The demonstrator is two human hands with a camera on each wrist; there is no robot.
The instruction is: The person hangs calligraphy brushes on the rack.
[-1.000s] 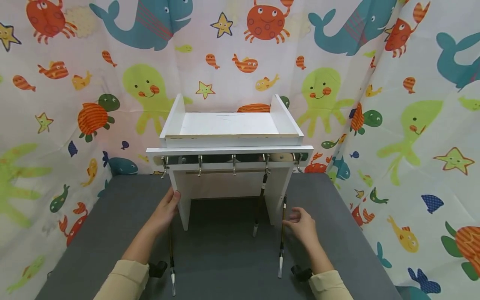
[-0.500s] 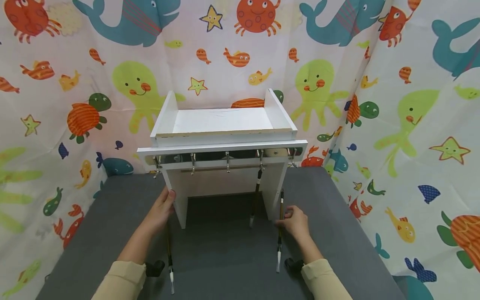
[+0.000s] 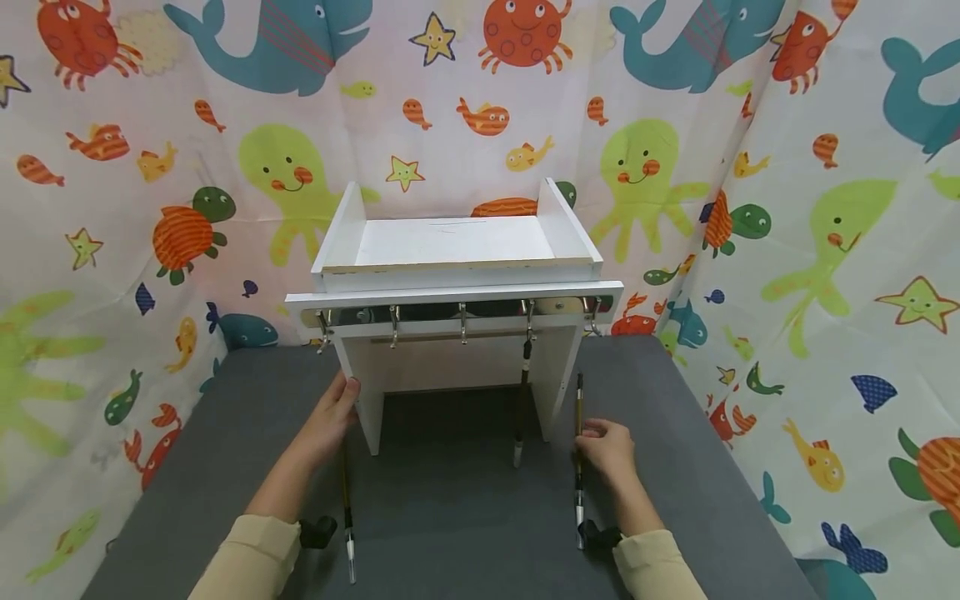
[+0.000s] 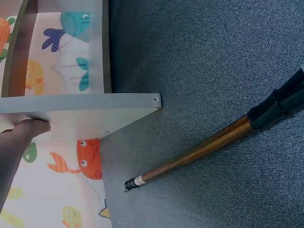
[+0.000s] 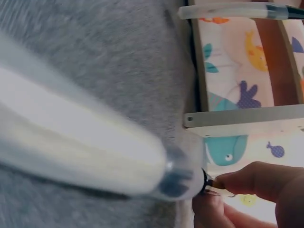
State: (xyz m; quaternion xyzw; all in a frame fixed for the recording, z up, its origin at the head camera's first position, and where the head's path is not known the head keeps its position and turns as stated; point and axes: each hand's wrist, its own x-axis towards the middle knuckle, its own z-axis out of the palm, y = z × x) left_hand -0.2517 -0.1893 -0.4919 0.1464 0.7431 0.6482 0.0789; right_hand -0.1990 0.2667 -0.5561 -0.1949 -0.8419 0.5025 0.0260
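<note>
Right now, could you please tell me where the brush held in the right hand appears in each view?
Head: held brush, lower right of centre.
Left wrist: not in it; that is another brush.
Right wrist: large, blurred, left edge to the fingers.
Shared landmark: white shelf.

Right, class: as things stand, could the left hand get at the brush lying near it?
Probably yes. The brush lies on the grey table close to the left hand, with nothing visible covering it; the hand would likely just need to leave the white panel.
</note>
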